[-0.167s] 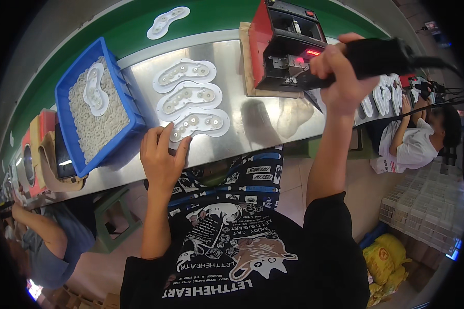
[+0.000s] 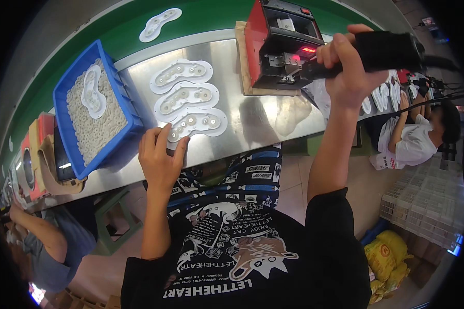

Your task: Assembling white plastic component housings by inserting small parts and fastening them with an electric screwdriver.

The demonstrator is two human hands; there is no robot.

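My right hand (image 2: 348, 64) is wrapped around a black electric screwdriver (image 2: 389, 51). Its tip points at the front of a red and black screw feeder (image 2: 283, 38) with a lit red display; contact between them cannot be made out. Three white curved plastic casings (image 2: 186, 97) with small round metal and plastic parts inside lie in a column on the metal bench. My left hand (image 2: 162, 154) holds the left end of the nearest casing (image 2: 203, 123) between thumb and fingers.
Left of the casings stands a blue bin (image 2: 131, 110) of small pale pieces, another casing (image 2: 93, 92) on top. One more casing (image 2: 160, 24) lies on the green belt (image 2: 211, 19). A person (image 2: 415, 139) works at right, another (image 2: 56, 237) at left. A cable trails from the screwdriver.
My right hand and the screwdriver have moved slightly down and right, relative to the feeder. My left hand stays on the nearest casing. The whole view has shifted a little.
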